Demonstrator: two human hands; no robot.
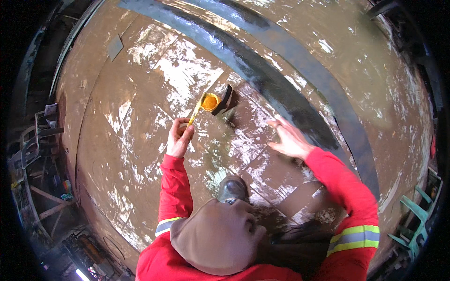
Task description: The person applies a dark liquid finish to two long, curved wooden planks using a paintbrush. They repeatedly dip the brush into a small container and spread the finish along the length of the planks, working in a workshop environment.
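Observation:
My left hand pinches the near end of a thin yellow-smeared stick, which may be a brush. The stick's far end meets the rim of a small round cup with orange-yellow stuff inside. Right beside the cup stands a dark curved piece, its kind unclear. My right hand is apart from these, fingers spread and holding nothing. It hovers over or rests on the brown surface, I cannot tell which, close to a long dark curved strip.
A second grey strip runs along the first on the brown, white-streaked surface. A dark boot stands below the cup. At the far left lies a small grey plate. A green chair-like frame is at the right edge.

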